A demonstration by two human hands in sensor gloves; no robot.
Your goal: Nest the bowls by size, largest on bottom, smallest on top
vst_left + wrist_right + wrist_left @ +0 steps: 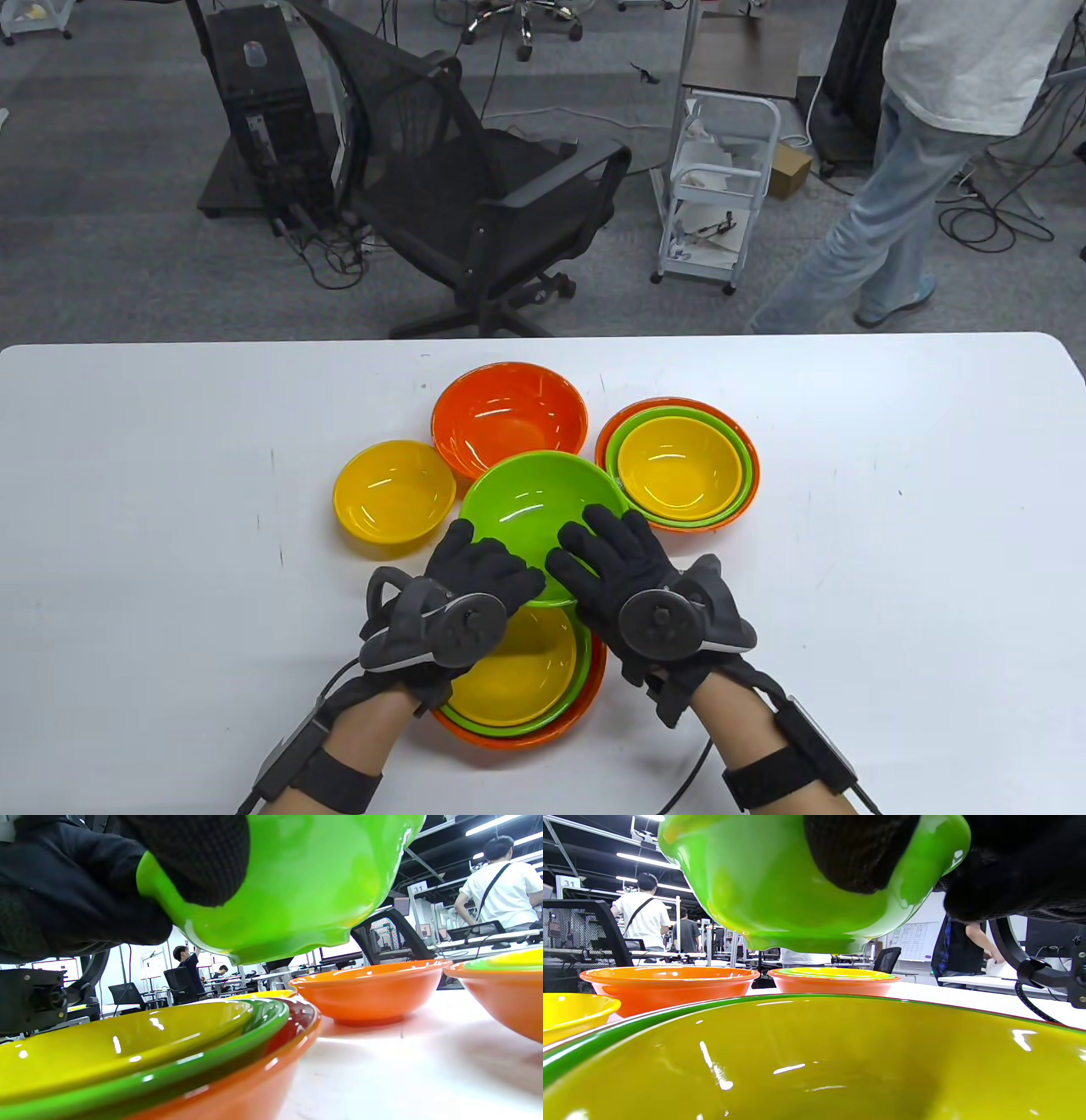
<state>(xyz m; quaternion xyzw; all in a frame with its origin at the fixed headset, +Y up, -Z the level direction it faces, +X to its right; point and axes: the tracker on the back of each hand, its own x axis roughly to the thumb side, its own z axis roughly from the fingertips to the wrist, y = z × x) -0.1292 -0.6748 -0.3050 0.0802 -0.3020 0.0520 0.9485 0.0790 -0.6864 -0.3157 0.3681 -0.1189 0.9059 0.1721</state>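
Both hands hold one green bowl up off the table by its near rim; it also shows in the left wrist view and the right wrist view. My left hand grips the near-left rim, my right hand the near-right rim with fingers inside the bowl. Below them stands a nested stack of orange, green and yellow bowls. A single orange bowl and a single yellow bowl stand beyond. Another nested stack stands at the right.
The white table reaches to the far edge. Beyond it stand an office chair, a white cart and a walking person.
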